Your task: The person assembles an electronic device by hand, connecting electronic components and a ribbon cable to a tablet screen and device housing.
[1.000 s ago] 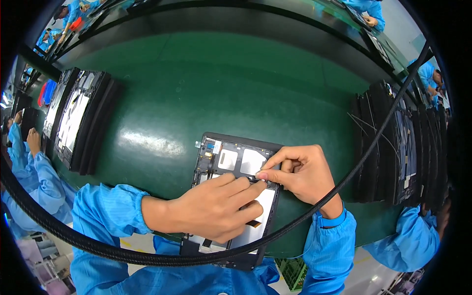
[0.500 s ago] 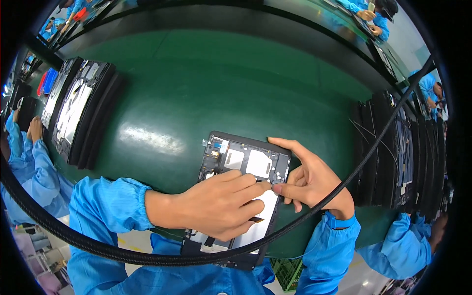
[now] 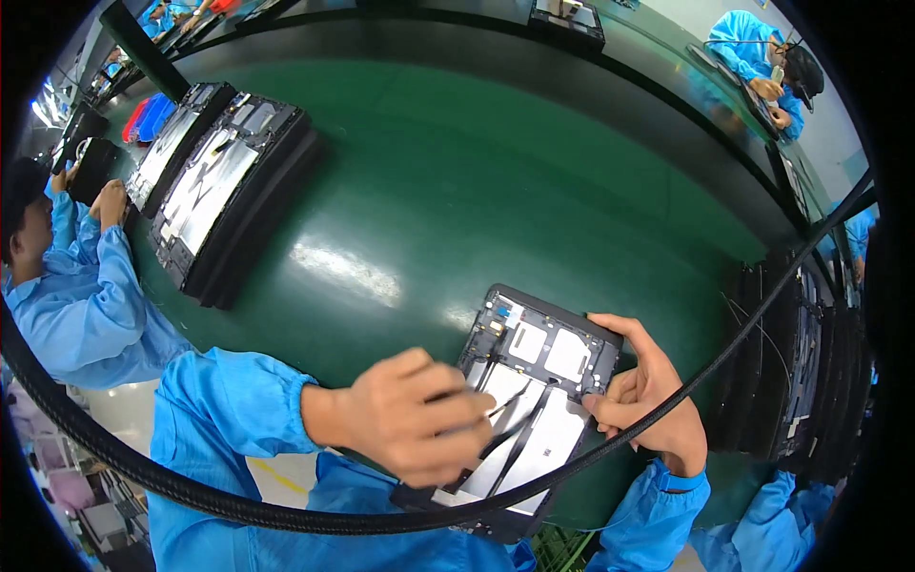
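An opened tablet (image 3: pixel 545 449) lies tilted at the near edge of the green bench, its inside facing up. Silver panels, a black ribbon cable and small boards show within its black frame. My right hand (image 3: pixel 658 405) grips its right edge, thumb on top and fingers around the upper corner. Over the left side of the tablet, my left hand (image 3: pixel 415 419) is raised with bent fingers. Motion smears those fingers, and I cannot make out whether anything is between them.
Stacks of opened tablets stand at left (image 3: pixel 214 186) and right (image 3: pixel 762 372). A thick black cable (image 3: pixel 286 510) arcs across the view in front of my arms. Blue and red bins (image 3: pixel 152 116) are at far left. Co-workers in blue sleeves sit left (image 3: pixel 71 315), right and across.
My left hand has lifted off the tablet's middle, uncovering the black ribbon cable and silver panels. My right hand keeps its hold on the edge. The whole view has shifted.
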Motion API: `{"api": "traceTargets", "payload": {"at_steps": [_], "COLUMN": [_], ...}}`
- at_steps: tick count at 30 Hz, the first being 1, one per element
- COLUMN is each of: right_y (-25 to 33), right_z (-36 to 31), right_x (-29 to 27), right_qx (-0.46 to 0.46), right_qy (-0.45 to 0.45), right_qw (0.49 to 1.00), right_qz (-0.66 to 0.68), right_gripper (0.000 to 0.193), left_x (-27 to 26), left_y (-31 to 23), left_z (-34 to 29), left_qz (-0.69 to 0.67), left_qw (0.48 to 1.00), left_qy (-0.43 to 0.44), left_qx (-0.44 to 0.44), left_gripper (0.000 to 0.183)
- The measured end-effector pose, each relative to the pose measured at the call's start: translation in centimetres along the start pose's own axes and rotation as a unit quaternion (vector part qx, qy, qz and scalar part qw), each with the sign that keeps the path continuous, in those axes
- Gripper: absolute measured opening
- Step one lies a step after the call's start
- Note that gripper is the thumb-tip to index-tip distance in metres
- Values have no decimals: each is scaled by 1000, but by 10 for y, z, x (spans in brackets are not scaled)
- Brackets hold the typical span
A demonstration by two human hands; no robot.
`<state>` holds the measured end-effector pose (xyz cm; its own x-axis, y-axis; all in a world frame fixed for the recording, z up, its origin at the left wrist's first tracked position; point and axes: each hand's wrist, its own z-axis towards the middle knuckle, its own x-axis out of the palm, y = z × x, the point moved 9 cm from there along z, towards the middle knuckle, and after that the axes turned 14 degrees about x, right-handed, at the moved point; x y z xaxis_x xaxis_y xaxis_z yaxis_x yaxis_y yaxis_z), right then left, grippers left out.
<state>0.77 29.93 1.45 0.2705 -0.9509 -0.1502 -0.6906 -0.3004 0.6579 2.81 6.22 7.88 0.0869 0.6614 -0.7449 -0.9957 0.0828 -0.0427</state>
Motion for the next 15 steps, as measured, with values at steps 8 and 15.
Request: {"api": "traceTargets", "payload": {"at_steps": [8, 15], "right_y": [0, 4], "right_z": [3, 1], "right_x": [1, -1], "right_qx": [2, 7], "right_qy": [13, 18], "right_qw": [1000, 1000], "right_qz": [24, 22], "right_gripper": [85, 88], "left_x": [3, 5], "left_y": [26, 24], "left_z": [-18, -14], "left_qz": [4, -32], "left_qw": [992, 992], "left_qy": [44, 48], "left_qx": [-116, -111], "left_gripper": [20, 22]}}
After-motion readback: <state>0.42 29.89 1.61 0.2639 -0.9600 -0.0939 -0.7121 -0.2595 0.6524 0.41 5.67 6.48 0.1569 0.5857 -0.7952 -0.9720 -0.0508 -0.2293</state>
